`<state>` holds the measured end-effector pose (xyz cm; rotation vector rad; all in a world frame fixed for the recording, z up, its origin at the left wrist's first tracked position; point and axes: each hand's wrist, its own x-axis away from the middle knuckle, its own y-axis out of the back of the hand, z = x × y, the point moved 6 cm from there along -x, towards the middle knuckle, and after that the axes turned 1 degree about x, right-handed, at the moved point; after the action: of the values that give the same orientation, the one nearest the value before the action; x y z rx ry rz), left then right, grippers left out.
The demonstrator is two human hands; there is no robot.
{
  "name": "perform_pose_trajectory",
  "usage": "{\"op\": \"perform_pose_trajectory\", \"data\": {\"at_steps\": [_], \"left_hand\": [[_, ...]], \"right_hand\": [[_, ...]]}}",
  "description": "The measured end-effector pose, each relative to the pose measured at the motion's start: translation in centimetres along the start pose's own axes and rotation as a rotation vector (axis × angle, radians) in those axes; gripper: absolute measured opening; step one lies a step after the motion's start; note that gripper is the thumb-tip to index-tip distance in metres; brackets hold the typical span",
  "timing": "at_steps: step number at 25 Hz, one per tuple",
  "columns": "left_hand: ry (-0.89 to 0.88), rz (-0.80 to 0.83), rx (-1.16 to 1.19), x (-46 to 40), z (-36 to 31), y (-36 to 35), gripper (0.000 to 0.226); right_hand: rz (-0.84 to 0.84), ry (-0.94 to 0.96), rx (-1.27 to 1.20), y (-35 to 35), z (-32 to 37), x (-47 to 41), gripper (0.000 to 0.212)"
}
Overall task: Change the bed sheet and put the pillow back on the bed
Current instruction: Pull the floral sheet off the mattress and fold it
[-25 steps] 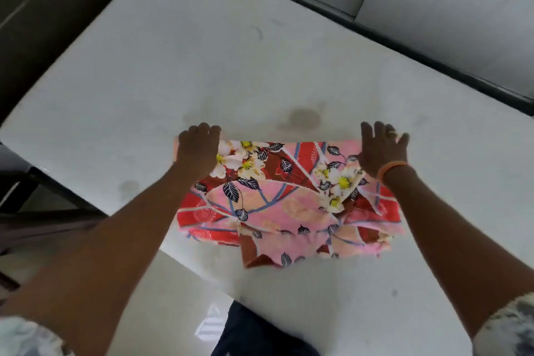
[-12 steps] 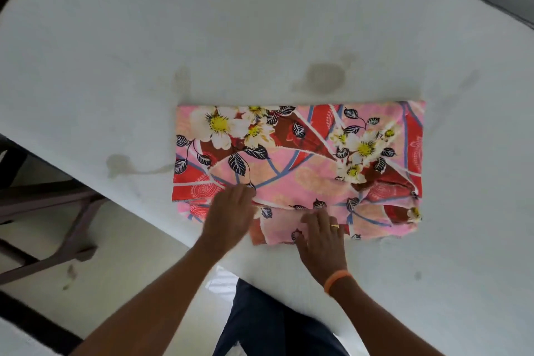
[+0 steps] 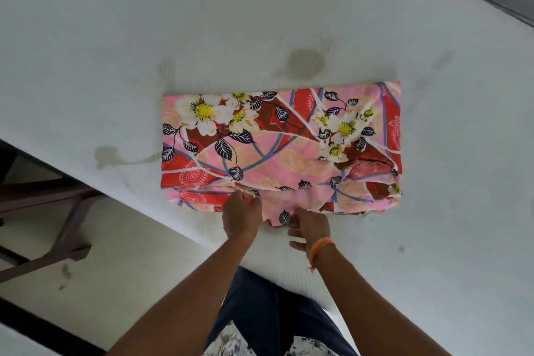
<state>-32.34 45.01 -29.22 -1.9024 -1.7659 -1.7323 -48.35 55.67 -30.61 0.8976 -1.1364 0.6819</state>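
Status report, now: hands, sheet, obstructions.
Left hand and right hand both pinch the near edge of the folded floral sheet. Sheet lies on the bare mattress. Nothing in the way.

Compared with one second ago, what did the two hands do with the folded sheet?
Both hands came from the far edge of the folded floral bed sheet to its near edge. The left hand and the right hand now pinch the near flap. The sheet stayed folded on the bare white mattress.
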Motion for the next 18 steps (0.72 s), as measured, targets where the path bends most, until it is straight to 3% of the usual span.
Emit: {"op": "perform_pose_trajectory", "data": {"at_steps": [3,5,7,9,10,12,16,18], "left_hand": [[-0.209,-0.13,-0.271,-0.7,-2.1,2.0,0.016],[-0.498,-0.304,-0.594,-1.5,-3.3,2.7,0.03],[-0.839,-0.264,-0.801,-2.1,-4.3,1.8,0.039],[-1.077,-0.147,-0.968,-2.2,-4.4,0.2,0.044],[-1.113,-0.117,-1.013,-2.4,-4.4,-0.3,0.045],[-1.137,-0.116,-1.056,-2.8,-4.9,-0.6,0.039],[-1.183,-0.091,-0.975,-3.4,-6.4,-0.4,0.017],[-1.138,-0.045,-0.834,-3.8,-7.1,0.4,0.014]], "right_hand": [[0.081,0.072,0.117,-2.0,1.0,1.0,0.021],[0.085,0.172,0.193,-3.1,1.7,1.5,0.023],[0.052,0.305,0.22,-3.7,2.3,1.6,0.023],[-0.028,0.62,0.598,-3.9,3.5,1.7,0.04],[-0.063,0.777,0.893,-4.2,3.3,1.9,0.049],[-0.144,0.995,1.242,-4.1,2.7,2.0,0.054],[-0.278,1.204,1.509,-3.4,2.5,0.9,0.038],[-0.23,1.241,1.527,-4.1,3.7,0.7,0.022]]}}
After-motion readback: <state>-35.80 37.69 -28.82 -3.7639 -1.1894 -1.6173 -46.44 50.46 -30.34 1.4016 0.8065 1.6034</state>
